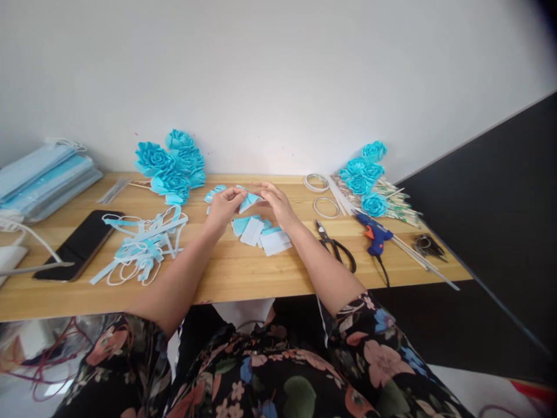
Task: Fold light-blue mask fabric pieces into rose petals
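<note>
My left hand and my right hand meet over the middle of the wooden table. Both pinch a small folded blue fabric piece between their fingertips, held just above the tabletop. Directly below lies a little pile of cut blue and white fabric rectangles. More small blue pieces lie just behind my left hand.
Blue fabric roses sit at the back left, more roses on sticks at the back right. Cut mask strips, a phone and stacked masks lie left. Scissors, a glue gun and tape rolls lie right.
</note>
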Available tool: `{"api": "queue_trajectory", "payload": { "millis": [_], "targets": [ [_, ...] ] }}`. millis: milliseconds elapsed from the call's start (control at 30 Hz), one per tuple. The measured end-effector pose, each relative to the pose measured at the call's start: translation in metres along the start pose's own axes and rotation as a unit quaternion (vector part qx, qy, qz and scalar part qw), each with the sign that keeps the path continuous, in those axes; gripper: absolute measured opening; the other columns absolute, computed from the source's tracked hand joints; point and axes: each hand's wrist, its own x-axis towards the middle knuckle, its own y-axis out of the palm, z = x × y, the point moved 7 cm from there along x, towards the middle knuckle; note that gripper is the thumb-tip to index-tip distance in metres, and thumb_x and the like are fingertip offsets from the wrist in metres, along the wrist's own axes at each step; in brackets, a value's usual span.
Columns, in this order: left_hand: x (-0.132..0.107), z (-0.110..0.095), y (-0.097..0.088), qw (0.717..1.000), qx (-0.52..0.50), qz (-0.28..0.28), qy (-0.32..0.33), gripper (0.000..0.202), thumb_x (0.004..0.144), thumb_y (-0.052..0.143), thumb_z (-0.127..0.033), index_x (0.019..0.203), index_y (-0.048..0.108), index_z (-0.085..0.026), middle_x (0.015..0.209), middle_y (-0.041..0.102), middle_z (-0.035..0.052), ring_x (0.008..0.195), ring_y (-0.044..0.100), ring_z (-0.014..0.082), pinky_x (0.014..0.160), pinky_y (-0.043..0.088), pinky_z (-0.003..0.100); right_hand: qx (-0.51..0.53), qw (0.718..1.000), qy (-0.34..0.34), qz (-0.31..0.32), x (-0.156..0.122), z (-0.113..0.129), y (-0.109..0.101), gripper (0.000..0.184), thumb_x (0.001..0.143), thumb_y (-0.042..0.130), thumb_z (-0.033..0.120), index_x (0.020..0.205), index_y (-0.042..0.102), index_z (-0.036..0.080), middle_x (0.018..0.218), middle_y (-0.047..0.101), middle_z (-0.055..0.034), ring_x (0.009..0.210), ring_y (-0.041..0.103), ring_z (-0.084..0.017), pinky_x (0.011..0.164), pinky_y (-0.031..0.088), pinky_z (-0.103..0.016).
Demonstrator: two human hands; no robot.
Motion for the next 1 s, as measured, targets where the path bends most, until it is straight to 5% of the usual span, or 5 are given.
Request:
{"api": "queue_trajectory", "payload": {
  "millis": [200,367,567,800,1000],
  "targets": [
    [-0.002,0.000,0.002,1.000,-0.009,0.006,0.013,0.026,0.072,0.072,-0.041,0.073,0.066,-0.016,0.054,0.053,-0.0036,0.051,0.044,0.0088,0.053,0.037,0.024,0.006,0.999,0.007,0.050,0.004,-0.015,0.009,0.034,0.076,0.070,0.049,0.092,0.067,0.019,0.084,0.067,0.0019,0.077,0.060,-0.012,0.075,0.047,-0.024],
    [-0.001,0.005,0.003,1.000,-0.006,0.007,0.006,0.026,0.071,0.072,-0.040,0.072,0.065,-0.016,0.056,0.055,-0.0027,0.052,0.047,0.0089,0.056,0.040,0.024,-0.046,0.999,-0.007,-0.010,0.006,-0.017,0.000,0.027,0.075,0.071,0.044,0.076,0.061,0.018,0.064,0.056,0.0057,0.062,0.049,-0.009,0.064,0.040,-0.023],
    [0.003,0.018,0.008,0.999,0.040,0.020,-0.026,0.025,0.065,0.073,-0.039,0.071,0.063,-0.017,0.058,0.056,-0.0025,0.053,0.047,0.0092,0.052,0.039,0.022,-0.051,0.996,-0.031,-0.073,0.005,-0.005,-0.009,0.024,0.076,0.067,0.042,0.076,0.062,0.019,0.066,0.058,0.0046,0.063,0.049,-0.010,0.065,0.041,-0.024],
    [0.006,0.022,0.006,0.998,0.053,0.040,-0.023,0.032,0.069,0.072,-0.047,0.080,0.069,-0.016,0.064,0.061,0.0003,0.058,0.052,0.0111,0.053,0.043,0.022,-0.072,0.994,-0.053,-0.065,0.006,-0.006,-0.011,0.027,0.078,0.065,0.045,0.081,0.065,0.019,0.071,0.063,0.0030,0.067,0.053,-0.011,0.068,0.042,-0.024],
    [0.004,0.019,0.006,0.997,0.058,0.037,-0.023,0.027,0.068,0.073,-0.043,0.068,0.067,-0.016,0.057,0.057,-0.0006,0.052,0.048,0.0099,0.052,0.039,0.023,-0.066,0.995,-0.047,-0.059,0.004,-0.003,-0.009,0.030,0.080,0.065,0.048,0.077,0.063,0.019,0.067,0.055,0.0041,0.064,0.048,-0.010,0.065,0.040,-0.024]
  ]
}}
